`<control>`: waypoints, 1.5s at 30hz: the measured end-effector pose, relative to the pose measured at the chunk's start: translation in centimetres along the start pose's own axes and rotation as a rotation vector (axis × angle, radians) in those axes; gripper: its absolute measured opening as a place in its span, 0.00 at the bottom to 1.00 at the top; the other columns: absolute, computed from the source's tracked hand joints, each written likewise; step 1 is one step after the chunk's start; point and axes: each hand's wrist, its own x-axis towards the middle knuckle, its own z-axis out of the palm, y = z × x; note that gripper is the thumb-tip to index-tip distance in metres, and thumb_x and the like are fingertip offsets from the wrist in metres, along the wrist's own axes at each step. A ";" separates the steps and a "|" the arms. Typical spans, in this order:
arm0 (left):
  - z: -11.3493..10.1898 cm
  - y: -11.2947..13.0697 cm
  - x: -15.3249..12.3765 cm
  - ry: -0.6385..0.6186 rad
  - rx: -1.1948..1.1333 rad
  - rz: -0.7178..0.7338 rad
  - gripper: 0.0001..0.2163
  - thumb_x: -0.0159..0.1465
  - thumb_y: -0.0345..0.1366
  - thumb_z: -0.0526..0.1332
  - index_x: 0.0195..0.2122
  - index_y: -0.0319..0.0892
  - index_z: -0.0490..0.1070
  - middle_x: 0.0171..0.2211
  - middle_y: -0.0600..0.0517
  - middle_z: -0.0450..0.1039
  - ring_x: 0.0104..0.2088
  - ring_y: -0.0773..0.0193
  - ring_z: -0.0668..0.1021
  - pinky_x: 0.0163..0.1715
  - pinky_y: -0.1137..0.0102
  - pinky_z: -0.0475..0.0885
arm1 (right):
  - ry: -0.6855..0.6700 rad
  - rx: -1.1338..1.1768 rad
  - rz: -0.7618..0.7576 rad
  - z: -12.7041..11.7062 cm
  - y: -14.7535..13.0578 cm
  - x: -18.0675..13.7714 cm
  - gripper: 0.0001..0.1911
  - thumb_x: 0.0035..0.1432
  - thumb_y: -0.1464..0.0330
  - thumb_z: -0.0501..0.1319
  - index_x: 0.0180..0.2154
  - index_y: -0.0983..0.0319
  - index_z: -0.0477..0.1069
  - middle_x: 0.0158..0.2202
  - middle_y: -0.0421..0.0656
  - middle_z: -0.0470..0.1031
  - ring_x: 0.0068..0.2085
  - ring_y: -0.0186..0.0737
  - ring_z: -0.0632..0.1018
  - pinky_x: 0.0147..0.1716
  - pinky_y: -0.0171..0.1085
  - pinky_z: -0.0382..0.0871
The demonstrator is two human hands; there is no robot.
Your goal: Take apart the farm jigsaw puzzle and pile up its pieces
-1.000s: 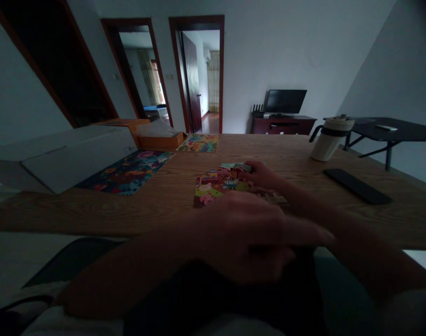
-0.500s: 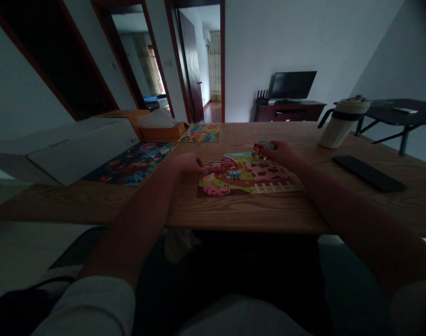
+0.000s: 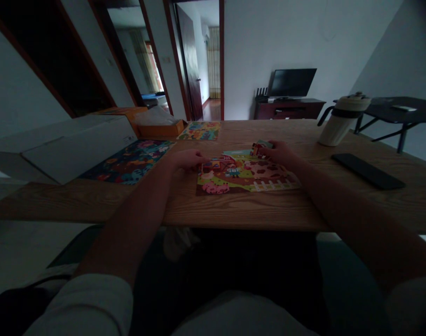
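A white box [image 3: 73, 147] is sitting at the desk's [image 3: 234, 210] far left, with a dark animal puzzle [image 3: 129, 161] lying just beside it. The left hand [image 3: 187, 159] is resting loosely curled against the left edge of the farm puzzle [image 3: 244, 176], holding nothing I can make out. The right hand [image 3: 279, 151] is gripping a puzzle piece [image 3: 260, 148] at the puzzle's far edge. A mug [image 3: 341, 120] and phone [image 3: 367, 171] are lying farther right.

A second ago my left hand [image 3: 187, 159] hung near my lap, blocking the farm puzzle [image 3: 244, 175]. It has since reached forward to the puzzle's left edge, fingertips touching the top-left corner. My right hand [image 3: 278, 151] lifted some puzzle pieces [image 3: 260, 148] slightly.
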 end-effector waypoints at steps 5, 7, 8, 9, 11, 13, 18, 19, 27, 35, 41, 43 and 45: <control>0.2 -0.1 -0.1 -0.015 -0.204 -0.017 0.19 0.57 0.49 0.68 0.43 0.42 0.72 0.32 0.46 0.78 0.30 0.57 0.79 0.28 0.68 0.74 | -0.009 0.027 0.016 -0.1 0.7 0.6 0.06 0.59 0.67 0.66 0.37 0.62 0.76 0.30 0.46 0.78 0.26 0.37 0.76 0.22 0.34 0.69; 0.1 -0.2 -0.2 -0.039 -0.259 -0.021 0.19 0.58 0.47 0.69 0.45 0.42 0.71 0.35 0.46 0.78 0.31 0.58 0.80 0.28 0.68 0.74 | -0.011 0.055 0.030 0.0 1.1 0.9 0.05 0.59 0.67 0.65 0.37 0.62 0.76 0.31 0.46 0.79 0.26 0.37 0.76 0.24 0.34 0.70; 0.1 -0.2 -0.3 -0.054 -0.284 -0.020 0.20 0.57 0.47 0.69 0.46 0.43 0.70 0.37 0.46 0.78 0.31 0.59 0.80 0.28 0.69 0.74 | -0.016 0.067 0.031 0.0 1.2 1.0 0.05 0.59 0.67 0.65 0.37 0.62 0.75 0.32 0.45 0.79 0.26 0.36 0.77 0.25 0.34 0.71; 0.0 -0.3 -0.3 -0.069 -0.305 -0.016 0.20 0.57 0.46 0.69 0.47 0.43 0.70 0.38 0.46 0.78 0.31 0.59 0.79 0.27 0.70 0.74 | -0.021 0.076 0.028 0.0 1.3 1.2 0.05 0.59 0.67 0.66 0.37 0.62 0.76 0.32 0.45 0.79 0.26 0.36 0.77 0.26 0.35 0.71; -0.1 -0.4 -0.4 -0.088 -0.319 -0.002 0.21 0.56 0.46 0.70 0.47 0.43 0.71 0.38 0.46 0.78 0.31 0.61 0.79 0.27 0.71 0.73 | -0.027 0.083 0.016 0.0 1.4 1.3 0.06 0.59 0.67 0.66 0.38 0.62 0.76 0.32 0.45 0.79 0.26 0.35 0.77 0.26 0.35 0.72; -0.1 -0.4 -0.5 -0.090 -0.293 0.016 0.21 0.54 0.47 0.71 0.45 0.43 0.72 0.38 0.46 0.78 0.31 0.61 0.78 0.27 0.71 0.72 | -0.020 0.077 0.011 0.0 1.4 1.3 0.06 0.59 0.67 0.66 0.38 0.63 0.76 0.31 0.45 0.79 0.25 0.35 0.76 0.25 0.34 0.71; -0.2 0.0 -1.0 -0.111 -0.260 0.050 0.20 0.51 0.45 0.73 0.43 0.44 0.74 0.37 0.47 0.79 0.35 0.58 0.79 0.29 0.71 0.72 | -0.013 0.052 0.007 0.0 1.1 1.1 0.07 0.59 0.66 0.66 0.38 0.63 0.76 0.31 0.45 0.79 0.26 0.35 0.76 0.24 0.33 0.70; -0.1 0.1 -1.1 -0.118 -0.271 0.057 0.20 0.51 0.44 0.73 0.43 0.44 0.75 0.37 0.47 0.79 0.35 0.58 0.79 0.30 0.71 0.72 | -0.017 0.056 0.004 0.0 1.1 1.1 0.07 0.59 0.66 0.66 0.39 0.63 0.76 0.31 0.46 0.79 0.26 0.35 0.76 0.24 0.33 0.70; 0.4 0.3 -1.3 -0.165 -0.245 0.127 0.23 0.48 0.42 0.73 0.46 0.46 0.75 0.39 0.50 0.79 0.38 0.59 0.79 0.30 0.74 0.68 | -0.020 0.080 0.023 0.0 1.1 1.0 0.09 0.58 0.65 0.67 0.38 0.63 0.76 0.30 0.46 0.78 0.25 0.35 0.75 0.21 0.32 0.68; 1.1 0.4 -0.8 -0.194 -0.300 0.230 0.19 0.47 0.34 0.71 0.42 0.44 0.73 0.45 0.49 0.78 0.44 0.59 0.78 0.38 0.71 0.71 | -0.040 0.112 0.002 0.0 0.4 0.5 0.07 0.59 0.67 0.66 0.37 0.64 0.76 0.33 0.48 0.80 0.27 0.36 0.77 0.23 0.33 0.70; 0.9 0.8 -1.3 -0.093 -0.365 0.339 0.17 0.51 0.30 0.69 0.43 0.43 0.72 0.48 0.48 0.77 0.47 0.59 0.78 0.41 0.69 0.73 | -0.071 0.185 0.026 0.3 0.7 0.6 0.09 0.58 0.65 0.67 0.39 0.62 0.75 0.34 0.47 0.80 0.27 0.37 0.78 0.22 0.33 0.70; 1.2 1.4 -1.5 0.004 -0.416 0.422 0.19 0.53 0.29 0.68 0.47 0.43 0.70 0.48 0.46 0.77 0.47 0.58 0.79 0.42 0.68 0.73 | -0.102 0.193 0.030 0.6 0.5 0.5 0.10 0.58 0.63 0.67 0.40 0.61 0.75 0.34 0.47 0.80 0.27 0.37 0.78 0.23 0.34 0.71; 2.0 2.2 -1.5 0.097 -0.485 0.490 0.25 0.56 0.28 0.67 0.54 0.45 0.65 0.49 0.45 0.77 0.47 0.59 0.79 0.42 0.67 0.74 | -0.138 0.165 0.019 1.2 0.0 0.2 0.10 0.59 0.62 0.67 0.41 0.60 0.75 0.35 0.46 0.80 0.27 0.37 0.78 0.24 0.34 0.71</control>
